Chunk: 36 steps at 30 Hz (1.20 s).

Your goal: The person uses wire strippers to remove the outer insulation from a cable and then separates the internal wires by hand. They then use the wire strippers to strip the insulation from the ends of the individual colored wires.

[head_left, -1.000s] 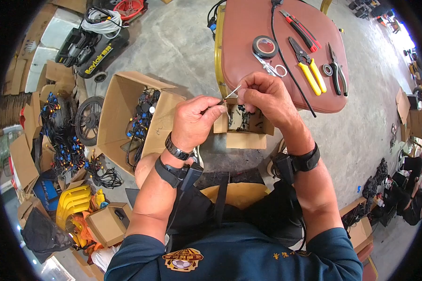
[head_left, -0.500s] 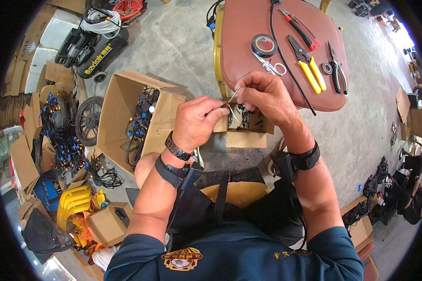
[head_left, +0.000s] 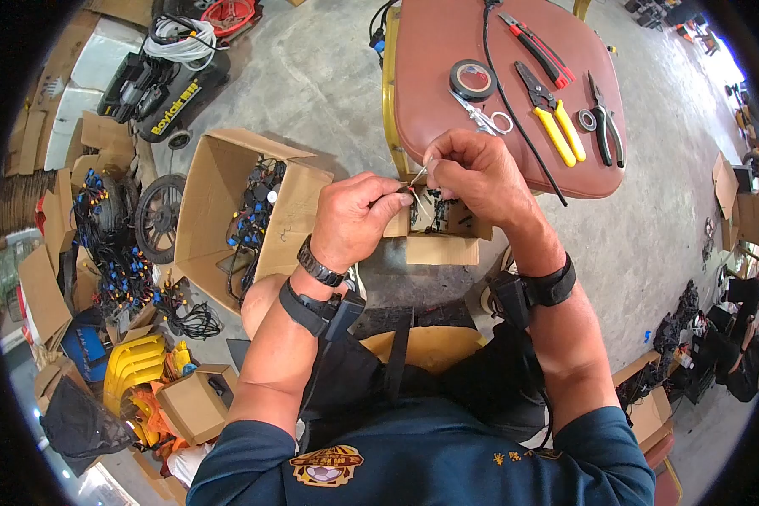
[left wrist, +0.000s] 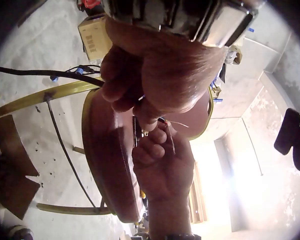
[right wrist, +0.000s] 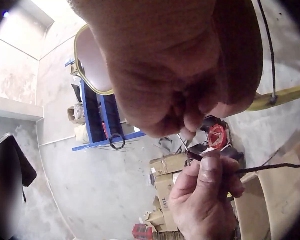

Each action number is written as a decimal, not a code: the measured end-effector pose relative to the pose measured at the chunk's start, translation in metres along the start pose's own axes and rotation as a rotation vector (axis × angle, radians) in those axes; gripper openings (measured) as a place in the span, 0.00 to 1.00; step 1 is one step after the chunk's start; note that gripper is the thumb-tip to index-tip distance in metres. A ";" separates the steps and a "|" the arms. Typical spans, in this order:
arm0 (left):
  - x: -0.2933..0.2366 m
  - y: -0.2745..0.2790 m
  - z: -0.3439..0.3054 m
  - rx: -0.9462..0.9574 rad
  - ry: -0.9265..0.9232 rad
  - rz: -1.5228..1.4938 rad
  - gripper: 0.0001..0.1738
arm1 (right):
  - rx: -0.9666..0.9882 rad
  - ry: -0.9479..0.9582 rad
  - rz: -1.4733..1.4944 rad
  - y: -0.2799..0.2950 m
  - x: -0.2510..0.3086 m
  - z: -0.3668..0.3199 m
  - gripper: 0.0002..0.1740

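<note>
In front of the body, my left hand [head_left: 352, 218] pinches a black cable [right wrist: 270, 167] near its end between thumb and forefinger. Thin wires [head_left: 420, 174] come out of that end, and a pale one [left wrist: 172, 144] hangs loose beside the fingers. My right hand [head_left: 476, 179], close on the right, pinches one of the wires with thumb and fingertips. Its other fingers are curled in. Beneath the hands stands a small cardboard box [head_left: 444, 253] with small dark pieces inside.
A red-brown chair seat [head_left: 434, 101] bears yellow-handled wire strippers [head_left: 555, 122], pliers [head_left: 600, 122], a red utility knife [head_left: 544, 57], scissors [head_left: 485, 118], black tape [head_left: 460, 91] and another black cable [head_left: 514, 118]. At left, a large cardboard box [head_left: 207, 194] holds connector bundles.
The pale wire that pointed up toward the right hand now hangs down between the hands. The right fingertips pinch a wire nearer the cable end, and both hands have barely shifted.
</note>
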<state>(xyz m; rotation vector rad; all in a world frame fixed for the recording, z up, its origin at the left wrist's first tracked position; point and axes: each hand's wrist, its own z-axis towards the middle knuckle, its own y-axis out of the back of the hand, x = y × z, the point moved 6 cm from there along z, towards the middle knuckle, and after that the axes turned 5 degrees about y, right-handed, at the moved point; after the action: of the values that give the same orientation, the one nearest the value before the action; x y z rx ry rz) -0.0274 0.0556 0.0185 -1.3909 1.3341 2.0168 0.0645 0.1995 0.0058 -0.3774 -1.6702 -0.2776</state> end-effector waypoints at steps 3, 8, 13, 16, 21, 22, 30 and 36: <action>0.001 -0.001 0.000 0.001 0.023 -0.022 0.06 | -0.002 -0.006 0.007 -0.001 0.000 -0.001 0.05; 0.008 -0.003 -0.001 0.017 0.066 -0.073 0.05 | -0.006 -0.028 0.024 -0.002 0.001 -0.001 0.05; 0.012 -0.005 -0.002 0.028 0.097 -0.135 0.04 | -0.001 -0.024 0.024 -0.002 0.000 0.000 0.05; 0.012 -0.005 -0.003 0.031 0.111 -0.137 0.04 | -0.012 -0.019 0.032 -0.002 0.001 -0.001 0.04; 0.011 -0.003 -0.003 0.028 0.100 -0.116 0.04 | -0.004 -0.008 0.026 -0.002 0.002 0.000 0.04; 0.010 -0.003 -0.003 0.028 0.079 -0.091 0.04 | -0.001 -0.010 0.015 -0.002 0.004 0.000 0.04; 0.007 -0.003 -0.004 0.078 0.037 0.051 0.06 | 0.071 0.024 -0.069 0.002 -0.001 -0.001 0.04; 0.006 -0.004 -0.005 0.079 -0.015 0.071 0.06 | 0.091 -0.002 -0.107 0.003 -0.003 -0.001 0.05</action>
<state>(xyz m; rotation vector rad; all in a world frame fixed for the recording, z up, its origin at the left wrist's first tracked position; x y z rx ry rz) -0.0249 0.0521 0.0107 -1.3089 1.4595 1.9927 0.0668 0.2015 0.0030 -0.2202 -1.7011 -0.2795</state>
